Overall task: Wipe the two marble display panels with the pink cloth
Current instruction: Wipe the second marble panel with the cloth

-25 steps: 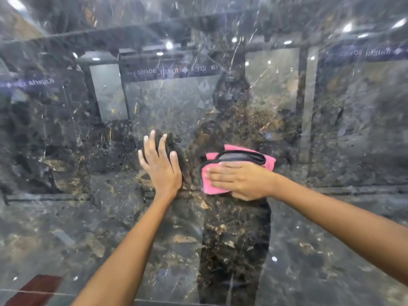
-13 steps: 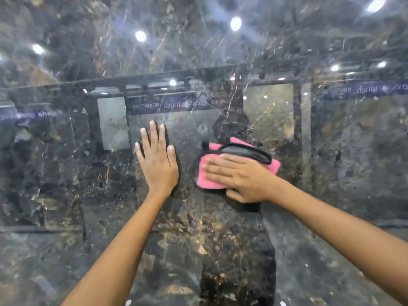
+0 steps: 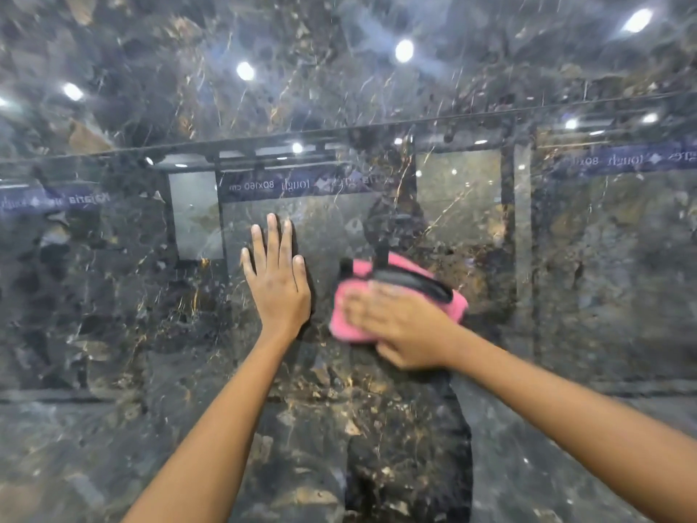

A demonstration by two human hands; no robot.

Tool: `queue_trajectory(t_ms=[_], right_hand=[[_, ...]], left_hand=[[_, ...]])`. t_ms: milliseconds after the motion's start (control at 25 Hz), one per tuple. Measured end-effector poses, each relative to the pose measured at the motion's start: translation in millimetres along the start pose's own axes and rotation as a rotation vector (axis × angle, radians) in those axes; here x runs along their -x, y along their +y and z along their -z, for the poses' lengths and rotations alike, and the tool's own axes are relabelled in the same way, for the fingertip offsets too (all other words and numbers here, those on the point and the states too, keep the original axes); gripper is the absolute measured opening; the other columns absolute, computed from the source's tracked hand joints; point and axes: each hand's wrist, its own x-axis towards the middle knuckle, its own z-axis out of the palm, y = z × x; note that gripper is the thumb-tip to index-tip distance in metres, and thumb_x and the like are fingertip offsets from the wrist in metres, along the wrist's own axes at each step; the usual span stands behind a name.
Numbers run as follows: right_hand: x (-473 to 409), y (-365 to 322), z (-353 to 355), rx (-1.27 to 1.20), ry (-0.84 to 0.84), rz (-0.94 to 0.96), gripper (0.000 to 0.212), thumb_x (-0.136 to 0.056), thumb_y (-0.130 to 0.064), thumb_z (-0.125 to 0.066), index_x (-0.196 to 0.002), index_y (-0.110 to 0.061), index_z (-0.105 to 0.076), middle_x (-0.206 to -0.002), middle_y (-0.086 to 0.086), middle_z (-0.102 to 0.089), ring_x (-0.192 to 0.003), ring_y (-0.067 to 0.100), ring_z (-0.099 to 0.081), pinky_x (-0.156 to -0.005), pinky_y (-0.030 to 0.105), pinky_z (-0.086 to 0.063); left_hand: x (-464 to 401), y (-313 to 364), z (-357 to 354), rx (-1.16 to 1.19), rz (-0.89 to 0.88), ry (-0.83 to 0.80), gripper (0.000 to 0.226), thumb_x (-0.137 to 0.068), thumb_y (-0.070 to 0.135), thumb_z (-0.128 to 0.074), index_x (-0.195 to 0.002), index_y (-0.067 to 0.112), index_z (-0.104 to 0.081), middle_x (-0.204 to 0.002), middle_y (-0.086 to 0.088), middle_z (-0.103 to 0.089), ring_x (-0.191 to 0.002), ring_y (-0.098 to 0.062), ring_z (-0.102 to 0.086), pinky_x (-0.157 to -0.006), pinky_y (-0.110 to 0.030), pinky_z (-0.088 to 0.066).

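Pink cloth (image 3: 349, 318) flat under right hand (image 3: 405, 330), straight fingers pressing it on glossy dark marble panel (image 3: 113, 334); left hand (image 3: 278, 286) splayed bracing at 9 o'clock; best keep even pressure, overlapping strokes.

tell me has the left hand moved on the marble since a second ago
Cannot tell. The camera tilted, so everything shifted in view. The left hand lies flat on the marble panel, about as far left of the pink cloth as before.

Pink cloth (image 3: 350, 326); dark, seemingly gold-veined marble panel (image 3: 113, 296)
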Motion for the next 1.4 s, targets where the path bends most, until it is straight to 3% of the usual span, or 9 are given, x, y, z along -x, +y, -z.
queue_trajectory(t_ms=[120, 200, 320, 560, 800, 1080, 1160, 1240, 1400], right_hand=[[66.8, 22.2, 3.2, 0.028, 0.066, 0.067, 0.059, -0.074, -0.022, -0.058, -0.131, -0.011, -0.054, -0.135, 0.013, -0.058, -0.130, 0.024, -0.043, -0.115, 0.042, -0.029], [65.9, 85.5, 29.2, 0.033, 0.299, -0.430, 0.056, -0.074, -0.018, -0.052, -0.130, -0.010, -0.052, -0.131, 0.018, -0.059, -0.125, 0.028, -0.046, -0.103, 0.051, -0.043], [31.6, 132.2, 63.0, -0.046, 0.498, -1.068, 0.066, -0.077, -0.012, -0.050, -0.143, -0.011, -0.044, -0.146, 0.014, -0.046, -0.138, 0.028, -0.038, -0.114, 0.051, -0.027], [110.6, 46.9, 12.7, 0.084, 0.016, -0.035, 0.064, -0.078, -0.028, -0.053, -0.141, -0.014, -0.049, -0.149, 0.009, -0.043, -0.141, 0.027, -0.037, -0.118, 0.047, -0.020], [27.4, 183.2, 92.4, 0.023, 0.440, -0.973, 0.062, -0.084, -0.024, -0.049, -0.145, -0.018, -0.043, -0.154, 0.005, -0.036, -0.147, 0.022, -0.020, -0.119, 0.044, -0.003], [80.3, 34.1, 7.2, 0.047, -0.128, 0.205, 0.070, -0.076, -0.024, -0.059, -0.144, -0.012, -0.047, -0.154, 0.010, -0.035, -0.148, 0.024, -0.015, -0.122, 0.047, -0.004], [101.0, 51.3, 15.3, 0.083, -0.148, 0.296, 0.067, -0.079, -0.026, -0.062, -0.144, -0.016, -0.047, -0.154, 0.007, -0.037, -0.148, 0.023, -0.019, -0.121, 0.049, -0.015], [97.7, 98.5, 37.9, 0.101, 0.045, -0.098, 0.062, -0.081, -0.026, -0.056, -0.142, -0.019, -0.047, -0.150, 0.007, -0.043, -0.142, 0.027, -0.033, -0.114, 0.052, -0.030], [101.4, 105.2, 42.9, 0.050, 0.396, -0.781, 0.066, -0.080, -0.019, -0.058, -0.144, -0.011, -0.045, -0.152, 0.015, -0.038, -0.142, 0.036, -0.030, -0.119, 0.049, -0.013]], left_hand=[[1.5, 7.3, 1.2, 0.005, 0.064, 0.002, 0.053, -0.102, 0.026, -0.027, -0.155, 0.017, -0.024, -0.163, -0.003, -0.013, -0.151, -0.025, -0.006, -0.120, -0.049, -0.004], [2.2, 29.1, -1.4, 0.070, 0.099, -0.017, 0.054, -0.102, 0.026, -0.027, -0.155, 0.016, -0.022, -0.164, -0.001, -0.007, -0.151, -0.023, -0.002, -0.120, -0.047, 0.001], [7.4, 66.3, -13.5, 0.064, -0.018, -0.065, 0.055, -0.103, 0.036, -0.024, -0.156, 0.020, -0.022, -0.164, -0.001, -0.009, -0.151, -0.025, -0.002, -0.120, -0.048, 0.002], [15.3, 69.6, -28.4, -0.047, -0.067, -0.017, 0.057, -0.103, 0.039, -0.028, -0.156, 0.020, -0.022, -0.163, -0.005, -0.013, -0.150, -0.032, -0.006, -0.118, -0.057, -0.006], [15.9, 73.1, -30.8, -0.031, -0.060, -0.008, 0.057, -0.103, 0.038, -0.027, -0.156, 0.019, -0.019, -0.164, -0.003, -0.010, -0.151, -0.030, -0.003, -0.119, -0.056, -0.003], [13.7, 69.7, -28.6, -0.024, -0.095, -0.016, 0.055, -0.104, 0.036, -0.027, -0.156, 0.019, -0.018, -0.163, -0.005, -0.013, -0.150, -0.032, -0.006, -0.119, -0.057, -0.004], [18.1, 70.2, -29.8, -0.023, -0.084, -0.016, 0.055, -0.105, 0.036, -0.027, -0.156, 0.019, -0.017, -0.163, -0.005, -0.012, -0.150, -0.033, -0.006, -0.119, -0.057, -0.004], [18.4, 71.2, -29.1, -0.021, -0.082, -0.024, 0.055, -0.105, 0.037, -0.026, -0.156, 0.019, -0.017, -0.163, -0.006, -0.013, -0.150, -0.033, -0.007, -0.119, -0.057, -0.004], [21.4, 71.3, -21.1, 0.055, -0.091, -0.068, 0.054, -0.105, 0.035, -0.029, -0.156, 0.017, -0.022, -0.163, -0.007, -0.016, -0.150, -0.032, -0.007, -0.119, -0.054, -0.002]])
